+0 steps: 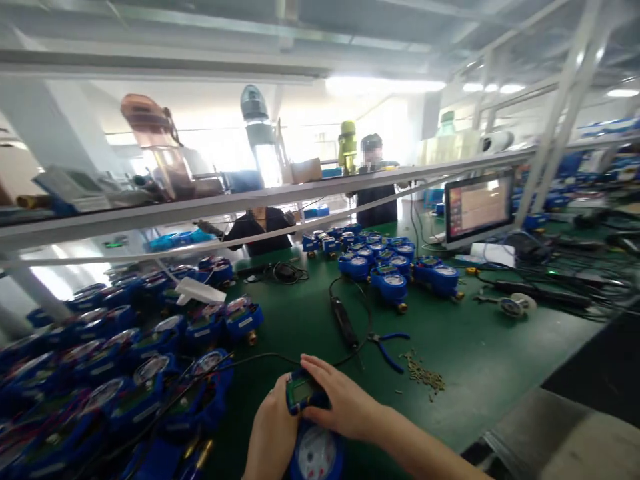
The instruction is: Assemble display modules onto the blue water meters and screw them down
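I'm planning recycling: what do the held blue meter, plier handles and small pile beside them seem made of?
Blue meter: outside probably smooth plastic, by its even blue.
Plier handles: likely matte plastic or rubber, by their solid blue.
Small pile: perhaps brass or plated metal, by its dull golden tone.

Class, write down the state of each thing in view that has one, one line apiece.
held blue meter, dial facing up
display, no digits readable
left hand, against that meter, grip unclear
right hand, gripping that meter
pliers, lying open
small brass-coloured pieces, loose, heaped
monitor, on
corded black tool, lying down
meters at left, crowded together
ceiling light, lit
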Tool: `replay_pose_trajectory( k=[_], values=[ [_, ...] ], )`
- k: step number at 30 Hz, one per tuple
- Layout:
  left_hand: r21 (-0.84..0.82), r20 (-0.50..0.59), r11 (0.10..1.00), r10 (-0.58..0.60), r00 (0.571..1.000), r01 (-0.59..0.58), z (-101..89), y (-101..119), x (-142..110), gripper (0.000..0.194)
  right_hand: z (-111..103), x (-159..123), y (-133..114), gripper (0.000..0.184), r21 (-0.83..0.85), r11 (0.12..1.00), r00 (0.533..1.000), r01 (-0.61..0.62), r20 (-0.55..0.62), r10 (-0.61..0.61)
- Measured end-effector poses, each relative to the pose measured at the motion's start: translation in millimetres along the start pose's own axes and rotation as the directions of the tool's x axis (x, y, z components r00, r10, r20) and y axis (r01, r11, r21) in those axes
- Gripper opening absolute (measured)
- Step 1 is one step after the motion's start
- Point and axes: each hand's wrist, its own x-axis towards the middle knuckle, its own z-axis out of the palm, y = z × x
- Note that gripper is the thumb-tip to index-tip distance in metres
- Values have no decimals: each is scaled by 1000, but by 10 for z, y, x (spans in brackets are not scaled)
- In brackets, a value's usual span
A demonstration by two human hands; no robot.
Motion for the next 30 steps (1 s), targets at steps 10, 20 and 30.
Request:
replay_pose_trajectory(
  k=[10, 20, 30],
  values=[
    [52, 42, 996, -80, 996, 77, -3, -6, 73, 36, 18, -7, 62, 84, -41, 997, 997, 66, -26, -67],
    [38, 96, 995, -93, 991, 90, -19, 8, 59, 38, 11, 2, 58, 87, -49, 998, 999, 40, -31, -42],
    [44, -29, 991, 129, 991, -127, -21, 171, -121, 30, 72, 45, 71, 66, -142, 990, 1000, -12, 4, 13]
  ],
)
